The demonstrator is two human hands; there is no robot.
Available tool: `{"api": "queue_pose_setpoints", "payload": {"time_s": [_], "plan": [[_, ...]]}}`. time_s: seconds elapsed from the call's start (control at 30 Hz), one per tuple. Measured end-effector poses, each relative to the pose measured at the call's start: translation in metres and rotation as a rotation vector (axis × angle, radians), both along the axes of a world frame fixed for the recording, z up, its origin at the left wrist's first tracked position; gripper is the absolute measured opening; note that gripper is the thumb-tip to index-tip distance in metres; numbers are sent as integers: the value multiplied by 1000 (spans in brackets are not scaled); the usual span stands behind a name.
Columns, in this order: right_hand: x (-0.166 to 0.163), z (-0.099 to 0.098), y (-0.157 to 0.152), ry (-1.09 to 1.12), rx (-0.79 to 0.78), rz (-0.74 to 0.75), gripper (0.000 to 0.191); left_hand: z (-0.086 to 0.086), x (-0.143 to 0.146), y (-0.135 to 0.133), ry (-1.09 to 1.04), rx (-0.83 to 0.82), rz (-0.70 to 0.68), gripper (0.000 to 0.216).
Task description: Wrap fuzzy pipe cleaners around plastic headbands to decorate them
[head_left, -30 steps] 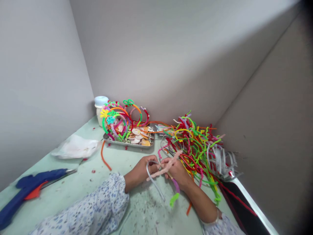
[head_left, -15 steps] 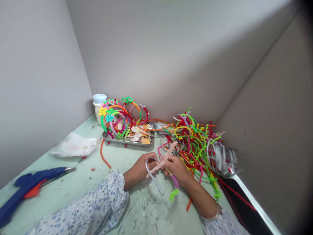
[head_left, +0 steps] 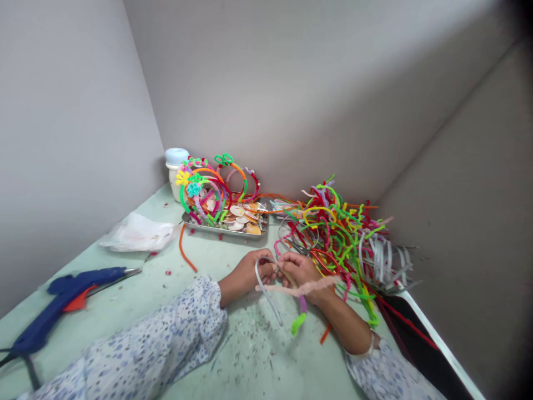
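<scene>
Both hands meet over the middle of the table around a thin headband (head_left: 269, 301). Its bare grey end curves down on the left; the other end is wrapped in purple and bright green fuzzy pipe cleaner (head_left: 298, 322). My left hand (head_left: 252, 273) is closed, pinching the headband near its bend. My right hand (head_left: 302, 273) is closed on the headband just to the right, fingertips close to the left ones. A pale pink pipe cleaner (head_left: 316, 286) stretches across below the fingers, one end over the right wrist. The exact pinch point is partly hidden by the fingers.
A metal tray (head_left: 227, 228) holds shells and colourful finished headbands (head_left: 204, 189). On the right lies a tangled heap of pipe cleaners (head_left: 339, 233) beside bundled grey headbands (head_left: 381, 261). A blue glue gun (head_left: 79, 289), plastic bag (head_left: 141, 233) and white bottle (head_left: 175, 175) are left.
The pink pipe cleaner has swung from a steep diagonal above the right hand to nearly level below the fingers. Both hands stay together at the headband, while the view has shifted slightly.
</scene>
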State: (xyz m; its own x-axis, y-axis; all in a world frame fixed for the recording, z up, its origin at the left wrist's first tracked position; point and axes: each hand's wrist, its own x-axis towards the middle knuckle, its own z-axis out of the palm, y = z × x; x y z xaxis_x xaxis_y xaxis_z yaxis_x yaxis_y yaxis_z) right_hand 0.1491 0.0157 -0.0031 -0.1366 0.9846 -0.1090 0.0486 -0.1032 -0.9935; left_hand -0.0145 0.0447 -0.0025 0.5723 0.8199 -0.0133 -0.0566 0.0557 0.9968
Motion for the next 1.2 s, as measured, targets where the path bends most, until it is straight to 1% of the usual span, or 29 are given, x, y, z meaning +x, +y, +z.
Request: {"api": "queue_pose_setpoints", "payload": {"time_s": [0.13, 0.2, 0.3, 0.5, 0.7, 0.8, 0.9, 1.03, 1.2], "plan": [[-1, 0, 1, -63, 25, -14, 12, 0, 0, -1, 7, -6, 34, 22], [-1, -1, 0, -78, 35, -27, 13, -1, 1, -1, 2, 6, 22, 26], [-1, -1, -1, -62, 24, -26, 16, -2, 1, -2, -3, 32, 23, 27], [0, 0, -2, -40, 2, -27, 14, -8, 2, -1, -2, 12, 21, 27], [3, -3, 2, -25, -52, 6, 14, -2, 3, -4, 44, -3, 24, 28], [6, -5, 4, 17, -83, 36, 17, -2, 2, -5, 62, 51, 42, 26], [7, -3, 4, 42, -101, 44, 18, -8, 1, -5, 67, 90, 45, 23], [8, 2, 3, 24, -114, 70, 18, -14, 0, -5, 80, 149, 36, 21], [10, 5, 4, 59, -164, 111, 20, -6, -3, -7, 169, 287, 5, 19]]}}
